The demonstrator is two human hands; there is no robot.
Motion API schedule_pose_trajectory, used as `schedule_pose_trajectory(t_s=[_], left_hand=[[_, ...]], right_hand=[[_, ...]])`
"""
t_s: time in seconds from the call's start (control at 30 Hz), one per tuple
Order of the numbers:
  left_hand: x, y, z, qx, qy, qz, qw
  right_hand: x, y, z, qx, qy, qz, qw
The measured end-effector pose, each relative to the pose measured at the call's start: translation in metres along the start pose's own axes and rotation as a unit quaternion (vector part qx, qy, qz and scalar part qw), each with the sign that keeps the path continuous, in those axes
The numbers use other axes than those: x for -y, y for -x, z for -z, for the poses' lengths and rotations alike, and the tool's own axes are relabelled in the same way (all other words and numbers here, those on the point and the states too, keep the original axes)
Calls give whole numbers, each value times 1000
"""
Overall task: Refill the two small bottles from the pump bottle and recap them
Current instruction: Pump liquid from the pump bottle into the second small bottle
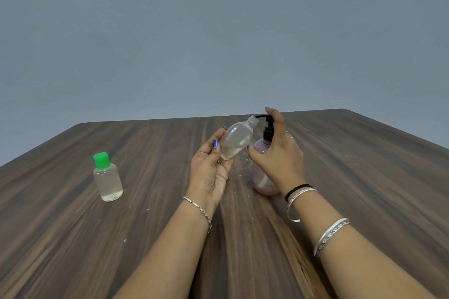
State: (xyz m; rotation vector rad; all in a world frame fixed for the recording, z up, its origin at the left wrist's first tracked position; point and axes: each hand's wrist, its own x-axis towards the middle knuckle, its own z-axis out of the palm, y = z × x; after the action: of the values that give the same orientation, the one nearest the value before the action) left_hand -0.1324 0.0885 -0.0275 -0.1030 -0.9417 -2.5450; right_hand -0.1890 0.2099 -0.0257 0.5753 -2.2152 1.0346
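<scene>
Left hand (211, 172): grips 1 uncapped small bottle (236, 139), tilted toward 1 o'clock
Right hand (277, 153): presses 1 pump bottle (263, 177)
Capped bottle (107, 178): 1, at 9 o'clock

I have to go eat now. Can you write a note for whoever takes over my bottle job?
Left hand holds the open bottle tilted, its mouth at the pump spout.
Right hand wraps the pump bottle, one finger on the pump.
Capped bottle stands at the left of the table, green cap on, partly full.
Left: pump more into the open bottle, then cap it; its cap is not in view.
</scene>
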Motion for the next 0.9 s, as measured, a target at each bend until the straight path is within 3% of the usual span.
schedule_pose_trajectory(t_s=[0.9], left_hand=[[0, 2, 0, -10, -15, 9, 1000]], right_hand=[[1, -1, -4, -19, 0, -7, 1000]])
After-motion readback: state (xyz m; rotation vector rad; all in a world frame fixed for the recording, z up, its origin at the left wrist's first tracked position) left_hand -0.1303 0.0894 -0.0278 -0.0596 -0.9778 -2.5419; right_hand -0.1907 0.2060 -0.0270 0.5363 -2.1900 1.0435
